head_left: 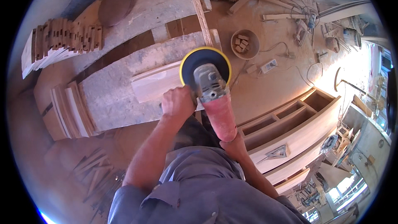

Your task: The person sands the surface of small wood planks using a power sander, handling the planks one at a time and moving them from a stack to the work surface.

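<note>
I hold a disc sander (207,79) with a grey metal head, a black pad rimmed in yellow and a red body. My left hand (178,101) grips its side near the head. My right hand (233,143) holds the rear end of the red body. The pad sits over the right end of a pale wooden board (155,85), which lies on a dusty grey workbench (112,95).
Stacked wood pieces (62,41) lie at the far left, curved boards (68,110) lean by the bench. A round bowl of wood blocks (245,43), a power strip (268,65) and cables sit on the floor. A pale wooden cabinet frame (290,126) lies at right.
</note>
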Available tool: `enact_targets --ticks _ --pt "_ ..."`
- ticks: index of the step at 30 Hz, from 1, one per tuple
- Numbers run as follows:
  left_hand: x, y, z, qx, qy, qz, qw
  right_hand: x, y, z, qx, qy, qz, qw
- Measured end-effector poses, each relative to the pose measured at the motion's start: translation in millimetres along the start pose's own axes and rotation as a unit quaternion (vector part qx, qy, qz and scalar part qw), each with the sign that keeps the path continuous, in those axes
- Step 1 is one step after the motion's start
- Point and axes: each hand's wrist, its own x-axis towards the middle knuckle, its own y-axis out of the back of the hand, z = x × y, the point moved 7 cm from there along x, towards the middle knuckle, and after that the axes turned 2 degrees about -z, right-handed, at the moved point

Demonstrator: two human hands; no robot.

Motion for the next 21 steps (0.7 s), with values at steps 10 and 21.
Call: enact_targets --ticks 10,21 --pt "-26.8 -42.3 35.4 -0.014 -0.032 -0.083 0.996 -43.6 1.1 52.2 0.035 -0.062 0.037 0.997" --pt "27.1 10.7 23.2 -0.034 -0.050 -0.002 0.998 14.2 21.1 0.6 -0.016 -0.031 0.032 0.999"
